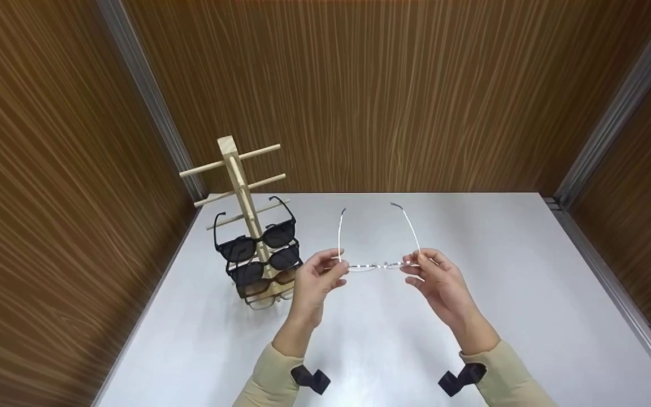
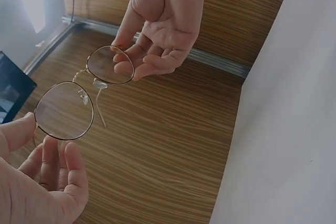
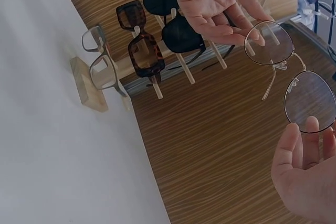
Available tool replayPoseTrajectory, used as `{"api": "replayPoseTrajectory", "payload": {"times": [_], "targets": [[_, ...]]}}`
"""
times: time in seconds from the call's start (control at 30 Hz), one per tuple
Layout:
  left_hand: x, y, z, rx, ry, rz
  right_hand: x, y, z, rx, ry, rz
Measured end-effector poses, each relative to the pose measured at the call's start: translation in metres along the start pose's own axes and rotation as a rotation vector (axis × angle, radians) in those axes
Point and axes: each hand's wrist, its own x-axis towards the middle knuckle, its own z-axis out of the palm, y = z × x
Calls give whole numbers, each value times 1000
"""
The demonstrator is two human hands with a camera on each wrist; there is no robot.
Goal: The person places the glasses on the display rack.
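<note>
Held up over the table is a pair of thin metal-framed eyeglasses (image 1: 364, 267) with clear lenses, its temples unfolded and pointing away from me. My left hand (image 1: 319, 280) pinches the frame at its left end, thumb toward me. At the other end my right hand (image 1: 441, 285) pinches the frame near the hinge. In the left wrist view the dark-rimmed round lens (image 2: 65, 110) is beside my left fingertips. The right wrist view shows both lenses, with the right hand's fingertips (image 3: 312, 124) against the lower rim of the near one.
A wooden eyewear rack (image 1: 246, 206) stands on the left of the white table (image 1: 393, 350). Black sunglasses (image 1: 257, 240), tortoiseshell sunglasses (image 3: 144, 53) and clear-lensed glasses (image 3: 102, 72) hang on its lower pegs; the upper pegs (image 1: 260, 151) are bare. Wood-grain panels (image 1: 359, 96) enclose the table.
</note>
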Motion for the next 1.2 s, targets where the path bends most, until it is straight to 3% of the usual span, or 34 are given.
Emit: {"api": "replayPoseTrajectory", "payload": {"times": [0.33, 0.57, 1.2], "targets": [[-4, 20, -4, 17, -16, 62, 8, -9, 16, -28, -8, 7], [-12, 31, -9, 29, -11, 104, 11, -10, 25, -47, -82, 10], [-32, 45, -23, 33, 39, 160, 15, -7, 47, -58, -118, 53]]}}
